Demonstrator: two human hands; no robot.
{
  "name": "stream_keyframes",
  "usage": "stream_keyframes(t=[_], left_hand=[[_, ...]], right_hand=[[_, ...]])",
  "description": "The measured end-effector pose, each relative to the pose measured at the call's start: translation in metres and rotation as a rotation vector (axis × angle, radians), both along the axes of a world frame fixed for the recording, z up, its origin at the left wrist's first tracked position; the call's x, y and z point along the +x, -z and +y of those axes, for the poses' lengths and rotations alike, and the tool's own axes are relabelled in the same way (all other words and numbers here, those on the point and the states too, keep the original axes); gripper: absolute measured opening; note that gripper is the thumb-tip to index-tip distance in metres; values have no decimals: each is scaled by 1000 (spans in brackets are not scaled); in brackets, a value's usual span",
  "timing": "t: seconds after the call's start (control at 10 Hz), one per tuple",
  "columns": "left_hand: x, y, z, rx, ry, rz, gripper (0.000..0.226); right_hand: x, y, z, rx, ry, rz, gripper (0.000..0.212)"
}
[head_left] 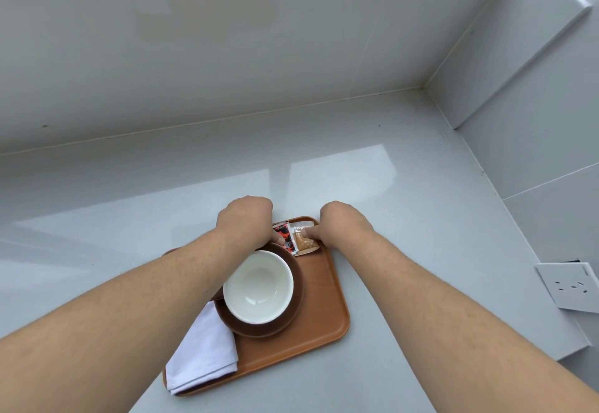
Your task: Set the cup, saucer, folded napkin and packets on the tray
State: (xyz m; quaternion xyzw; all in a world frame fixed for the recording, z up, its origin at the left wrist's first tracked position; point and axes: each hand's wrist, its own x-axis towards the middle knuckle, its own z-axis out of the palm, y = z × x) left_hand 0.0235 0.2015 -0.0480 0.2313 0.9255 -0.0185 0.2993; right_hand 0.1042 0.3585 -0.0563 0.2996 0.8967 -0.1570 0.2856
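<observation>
An orange-brown tray [324, 309] lies on the pale counter. On it a white cup [258, 286] sits upright on a dark brown saucer [293, 307]. A folded white napkin [204, 352] lies at the tray's near left corner. Two packets rest side by side at the far end: a red and black packet [285, 234] and a tan and white packet [303, 244]. My left hand [246, 221] presses fingertips on the red packet. My right hand [346, 224] presses a fingertip on the tan packet. Both hands have curled fingers; the grip itself is partly hidden.
The tiled wall [227, 55] rises behind the counter and another runs along the right. A white socket plate [570, 286] is set in the right wall. Bare counter [129, 192] spreads to the left and beyond the tray.
</observation>
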Motion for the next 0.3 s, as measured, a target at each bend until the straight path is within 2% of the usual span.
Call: stream_keyframes(t=[0.2,0.3], left_hand=[[2,-7,-6,82,61,52,38],[5,-12,-12,201,66,104,33]], right_hand=[[12,-15,-9,162,-201,139,43],[18,-19,-17,197,-275,327,33]])
